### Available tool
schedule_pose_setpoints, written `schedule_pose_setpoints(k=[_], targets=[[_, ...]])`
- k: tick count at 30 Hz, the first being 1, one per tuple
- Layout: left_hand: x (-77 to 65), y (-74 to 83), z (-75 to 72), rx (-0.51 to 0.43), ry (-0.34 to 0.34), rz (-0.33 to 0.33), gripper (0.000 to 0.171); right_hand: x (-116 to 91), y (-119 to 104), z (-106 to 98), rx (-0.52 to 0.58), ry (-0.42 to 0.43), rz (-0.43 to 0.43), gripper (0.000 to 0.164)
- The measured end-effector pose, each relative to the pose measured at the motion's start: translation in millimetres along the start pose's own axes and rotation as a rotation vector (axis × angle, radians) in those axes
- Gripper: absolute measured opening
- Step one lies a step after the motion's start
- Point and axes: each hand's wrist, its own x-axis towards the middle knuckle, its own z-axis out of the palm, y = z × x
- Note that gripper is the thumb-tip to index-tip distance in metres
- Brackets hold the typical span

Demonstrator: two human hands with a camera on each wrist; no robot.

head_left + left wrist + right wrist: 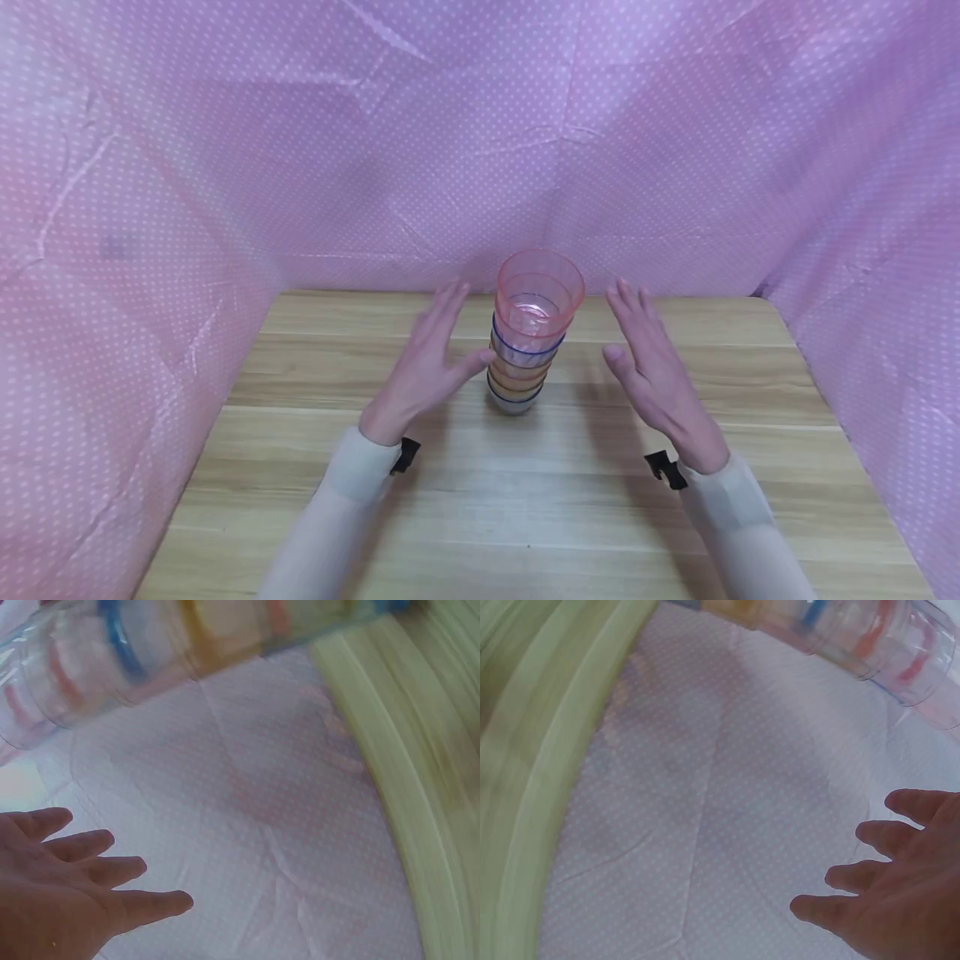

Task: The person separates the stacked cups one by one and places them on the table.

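A tall stack of clear plastic cups, nested one in another, stands upright on the wooden table. Its top cup is pink; below it show blue, orange and yellowish bands. My left hand is held to the left of the stack, fingers straight and thumb toward the cups. On the other side my right hand is raised with its fingers extended, a gap between it and the stack. Both wrist views show the hands with nothing in them, and the banded stack crosses the top of the left one.
The wooden table runs under both forearms. Pink dotted cloth hangs behind it and along both sides. Each wrist wears a light band, with black clips on the inner side.
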Motion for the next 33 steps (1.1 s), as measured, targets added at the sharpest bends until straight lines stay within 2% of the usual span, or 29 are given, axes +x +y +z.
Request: schedule_pose_setpoints(k=[8, 15, 19, 28, 33], targets=[[7.3, 14.5, 3.9, -0.163, 0.001, -0.023, 0.113, 11.8, -16.0, -1.7, 0.055, -0.020, -0.032, 0.067], [9.8, 20.2, 5.8, -0.225, -0.004, -0.047, 0.091, 22.0, -24.4, -1.6, 0.087, -0.021, -0.075, 0.067], [12.0, 23.3, 6.9, -0.237, -0.004, -0.053, 0.087, 27.8, -28.3, -2.0, 0.095, -0.016, -0.102, 0.069], [18.6, 29.1, 10.6, -0.292, 0.040, 0.020, 0.083, 38.8, -36.7, -6.1, 0.132, -0.047, -0.095, 0.067], [20.1, 31.0, 12.3, -0.353, 0.050, 0.063, 0.082, 46.1, -39.1, -9.1, 0.215, -0.066, -0.089, 0.065]])
